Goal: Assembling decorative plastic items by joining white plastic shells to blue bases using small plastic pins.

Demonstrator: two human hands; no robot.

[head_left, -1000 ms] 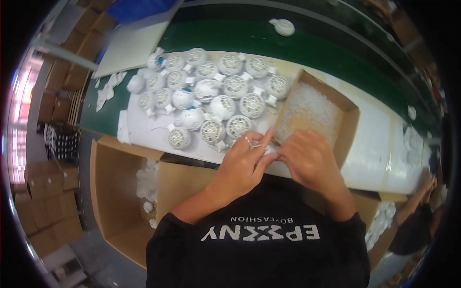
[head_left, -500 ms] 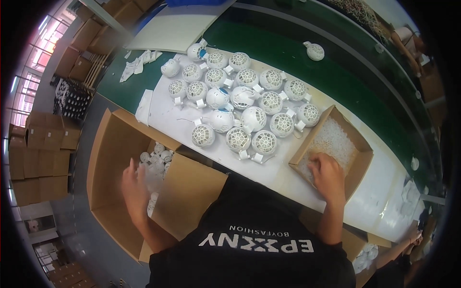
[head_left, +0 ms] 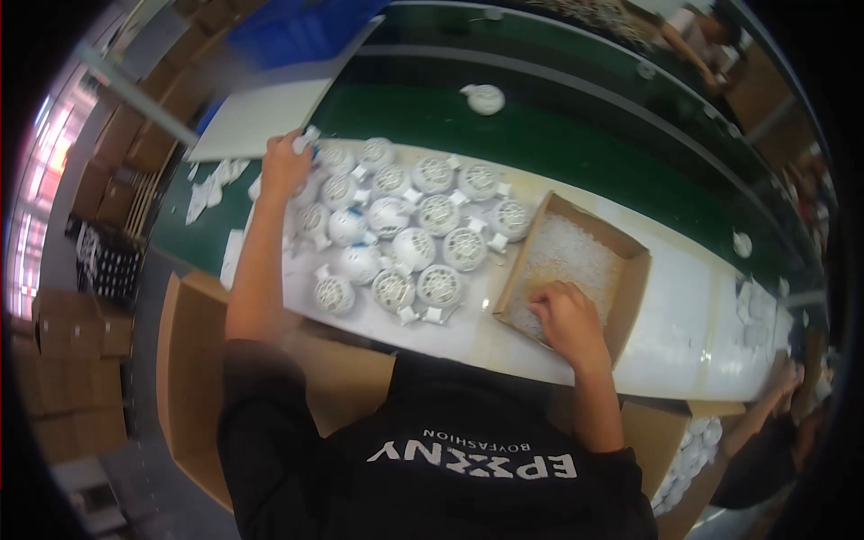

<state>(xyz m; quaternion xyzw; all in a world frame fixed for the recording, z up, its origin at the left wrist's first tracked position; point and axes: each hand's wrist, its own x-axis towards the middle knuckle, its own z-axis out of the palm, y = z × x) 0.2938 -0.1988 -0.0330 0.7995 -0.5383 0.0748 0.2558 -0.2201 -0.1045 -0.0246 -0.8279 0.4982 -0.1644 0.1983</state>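
Observation:
At the far left corner of the group of white balls, my left hand (head_left: 286,164) is closed around a white ball with a blue mark (head_left: 307,140), mostly hidden by the fingers. The other white openwork balls (head_left: 438,216), several with small square white tabs, stand close together on the white board (head_left: 486,310). My right hand (head_left: 569,319) is over the near side of a shallow cardboard tray (head_left: 630,297) of small clear pieces (head_left: 576,256). Its fingers are bent and pressed together; what lies between the fingertips is too small to make out.
Below my left arm stands an open carton (head_left: 193,369). Another carton of white balls (head_left: 688,463) is at the lower right, beside a co-worker's arm (head_left: 765,405). A lone white ball (head_left: 486,99) lies on the green surface. A blue bin (head_left: 301,31) is at the far left.
My left hand has gone from inside the open carton up to the far left corner of the balls and closed on one. My right hand stays at the tray. The view has shifted.

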